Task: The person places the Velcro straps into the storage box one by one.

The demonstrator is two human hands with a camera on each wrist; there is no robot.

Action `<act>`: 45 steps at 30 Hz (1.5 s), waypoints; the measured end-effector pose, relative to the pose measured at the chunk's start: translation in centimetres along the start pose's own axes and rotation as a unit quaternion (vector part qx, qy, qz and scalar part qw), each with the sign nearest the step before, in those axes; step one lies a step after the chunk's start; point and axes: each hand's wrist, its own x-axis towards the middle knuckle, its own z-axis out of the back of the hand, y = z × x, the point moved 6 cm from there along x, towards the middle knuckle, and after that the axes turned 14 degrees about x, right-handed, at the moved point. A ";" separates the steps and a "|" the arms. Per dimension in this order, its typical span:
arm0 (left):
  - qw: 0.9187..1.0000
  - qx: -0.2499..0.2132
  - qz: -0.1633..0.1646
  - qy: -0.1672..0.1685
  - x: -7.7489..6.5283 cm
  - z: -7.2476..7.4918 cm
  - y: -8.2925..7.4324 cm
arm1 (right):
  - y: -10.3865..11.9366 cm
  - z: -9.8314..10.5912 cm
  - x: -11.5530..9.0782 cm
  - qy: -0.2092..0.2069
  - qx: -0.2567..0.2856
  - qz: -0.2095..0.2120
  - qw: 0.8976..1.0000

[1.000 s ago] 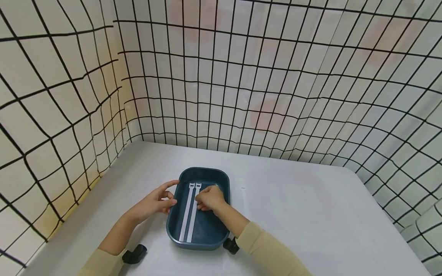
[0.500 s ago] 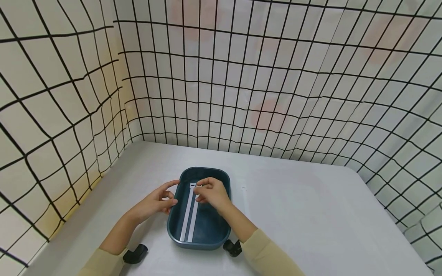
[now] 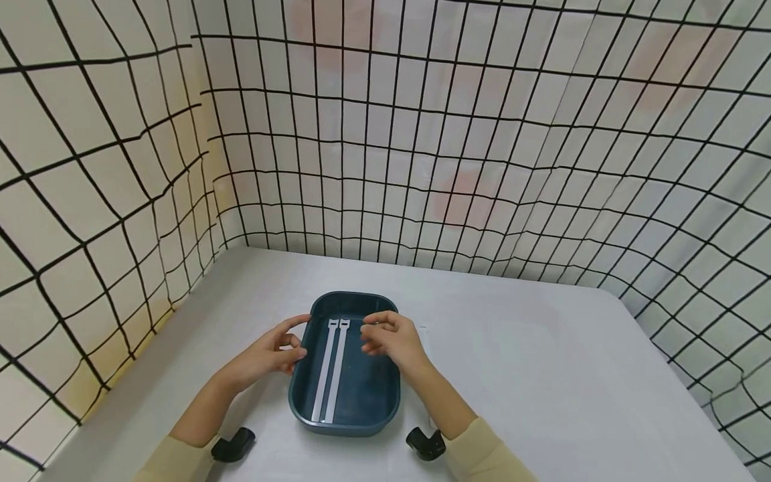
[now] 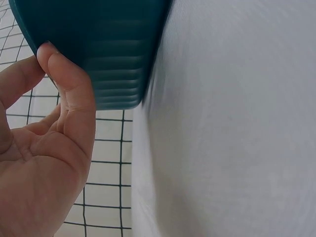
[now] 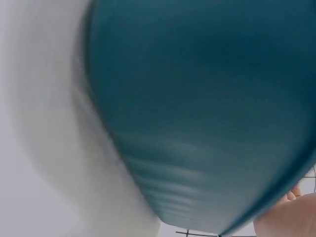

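**Two straps lie in the tray**

Left hand [image 3: 274, 348] rests open-fingered against the teal tray [image 3: 367, 402] on the bench [image 3: 542, 375]. Right hand [image 3: 391, 338] hovers loosely curled, empty, beside the white straps [image 3: 330, 371]. Steady the tray; pinch one strap's end cleanly.

On the table [image 3: 542, 375], two straps [image 3: 330, 371] lie side by side in the tray [image 3: 379, 391], a hand either side.

One dark teal oblong plastic tray [image 3: 385, 395], two long white flat plastic strips [image 3: 330, 371] inside it, and two hands: left hand [image 3: 268, 351], right hand [image 3: 391, 340].
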 end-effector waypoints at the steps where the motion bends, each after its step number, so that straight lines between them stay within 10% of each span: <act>1: 1.000 0.000 -0.001 -0.001 0.0 0.0 0.0 | 0.1 0.2 -0.2 -0.003 0.002 0.002 1.000; 45: 1.000 -0.004 -0.005 0.012 1.3 0.6 0.7 | -0.8 12.0 -1.9 -0.177 -0.095 -0.062 0.978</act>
